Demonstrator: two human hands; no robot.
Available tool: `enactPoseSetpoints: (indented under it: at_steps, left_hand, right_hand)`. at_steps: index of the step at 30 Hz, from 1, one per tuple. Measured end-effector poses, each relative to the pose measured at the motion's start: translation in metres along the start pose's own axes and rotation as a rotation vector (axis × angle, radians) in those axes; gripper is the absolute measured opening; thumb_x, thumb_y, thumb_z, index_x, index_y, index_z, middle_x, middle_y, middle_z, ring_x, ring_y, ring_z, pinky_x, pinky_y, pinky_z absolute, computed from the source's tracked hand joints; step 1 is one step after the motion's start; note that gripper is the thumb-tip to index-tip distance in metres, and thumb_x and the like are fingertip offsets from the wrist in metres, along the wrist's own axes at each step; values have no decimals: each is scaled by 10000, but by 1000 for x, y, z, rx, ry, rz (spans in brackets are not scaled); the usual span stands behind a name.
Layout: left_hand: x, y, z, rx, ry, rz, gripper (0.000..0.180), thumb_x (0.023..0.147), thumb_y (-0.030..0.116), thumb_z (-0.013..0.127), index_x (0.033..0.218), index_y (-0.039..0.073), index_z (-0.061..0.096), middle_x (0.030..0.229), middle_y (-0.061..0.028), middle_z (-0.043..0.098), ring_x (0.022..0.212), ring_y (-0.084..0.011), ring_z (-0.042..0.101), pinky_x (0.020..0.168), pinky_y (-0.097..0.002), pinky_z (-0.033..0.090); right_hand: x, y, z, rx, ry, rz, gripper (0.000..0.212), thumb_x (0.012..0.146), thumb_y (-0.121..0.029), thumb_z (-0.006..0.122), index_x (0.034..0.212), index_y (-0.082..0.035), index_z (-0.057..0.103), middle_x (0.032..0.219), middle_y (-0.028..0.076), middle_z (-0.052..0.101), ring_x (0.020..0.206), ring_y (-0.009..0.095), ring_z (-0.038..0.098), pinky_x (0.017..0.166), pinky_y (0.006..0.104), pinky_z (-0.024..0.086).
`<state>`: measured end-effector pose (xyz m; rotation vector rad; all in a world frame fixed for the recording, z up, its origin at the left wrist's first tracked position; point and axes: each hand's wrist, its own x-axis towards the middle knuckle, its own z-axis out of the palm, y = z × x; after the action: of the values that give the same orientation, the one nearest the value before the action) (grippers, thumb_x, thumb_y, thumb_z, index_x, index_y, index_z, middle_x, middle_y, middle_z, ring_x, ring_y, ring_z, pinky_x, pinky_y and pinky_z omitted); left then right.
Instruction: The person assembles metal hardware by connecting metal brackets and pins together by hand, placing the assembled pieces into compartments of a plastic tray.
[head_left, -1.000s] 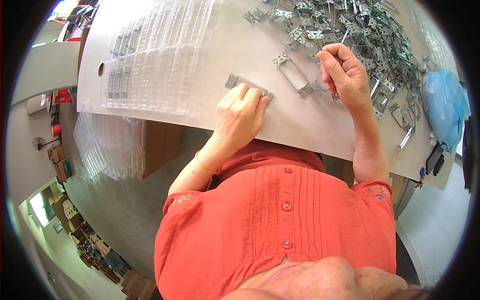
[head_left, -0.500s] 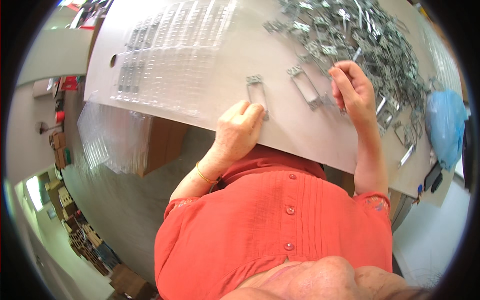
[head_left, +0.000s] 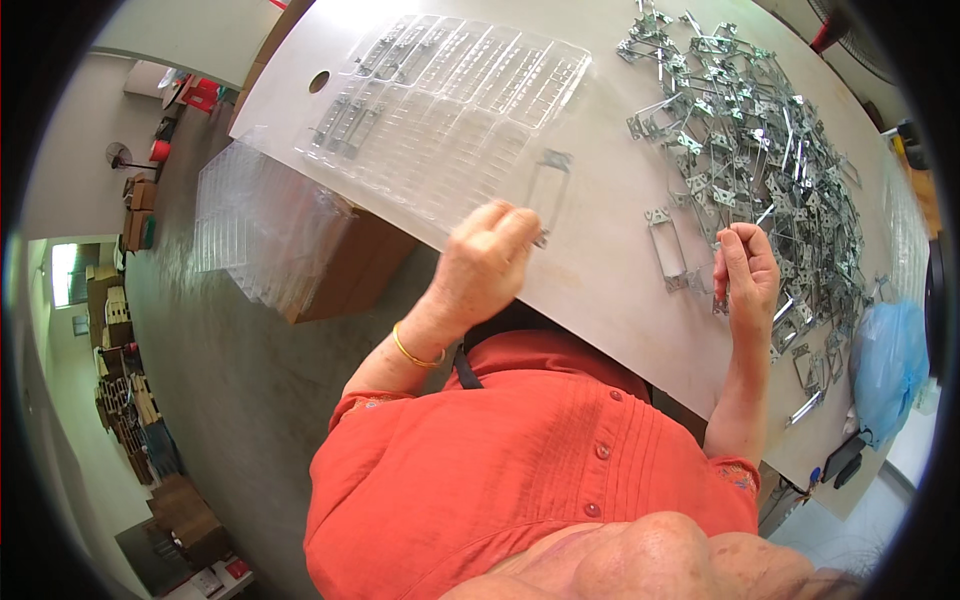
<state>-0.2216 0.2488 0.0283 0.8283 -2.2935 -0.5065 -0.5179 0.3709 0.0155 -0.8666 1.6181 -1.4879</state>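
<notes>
My left hand is closed with its fingertips on the near end of a thin rectangular metal bracket. That bracket is blurred and stands out beyond the fingers, close to a clear plastic tray. Rows of metal brackets fill the tray's left columns. To the right, my right hand is pinched around another metal bracket, mostly hidden by the fingers. A single bracket lies just left of this hand. Beyond it spreads a large heap of tangled metal brackets.
Stacked clear trays rest on a brown carton below the table's left edge. A blue plastic bag sits right of the heap, with a dark object nearer. The white table has a round hole.
The view has turned, so the table and its contents appear shifted. My left hand has raised its bracket, which now blurs near the tray. My right hand stays beside the heap, still pinched.
</notes>
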Motion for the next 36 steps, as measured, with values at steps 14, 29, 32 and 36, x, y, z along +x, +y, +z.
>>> enactPoseSetpoints:
  at_steps: [14, 29, 32, 36]
  left_hand:
    - [24, -144, -110, 449, 100, -184, 78, 909, 61, 609, 945, 2, 645, 917, -178, 663, 859, -374, 656, 760, -427, 529]
    - [29, -192, -117, 472, -145, -302, 109, 901, 88, 598, 961, 22, 660, 949, -192, 654, 901, -398, 641, 805, -438, 513]
    - [32, -182, -114, 558, -177, -332, 122, 910, 113, 605, 976, 35, 672, 963, -183, 655, 901, -391, 646, 802, -445, 516]
    - [34, -172, -107, 793, -138, -326, 150, 922, 170, 625, 990, 49, 680, 977, -172, 660, 897, -376, 656, 788, -464, 521]
  right_hand:
    - [0, -1, -2, 23, -29, -15, 139, 1012, -207, 596, 992, -70, 586, 658, -38, 520, 495, 23, 408, 435, 181, 307]
    - [-1, -2, 0, 9, -30, -13, 150, 1011, -219, 601, 982, -73, 581, 655, -44, 515, 495, 18, 406, 437, 177, 308]
    - [-2, -2, -1, 15, -21, -14, 148, 1011, -217, 601, 973, -75, 579, 650, -45, 512, 494, 19, 406, 438, 179, 308]
    - [-1, -3, -1, 12, 10, 0, 136, 1004, -204, 602, 983, -71, 586, 644, -45, 515, 495, 22, 412, 437, 186, 312]
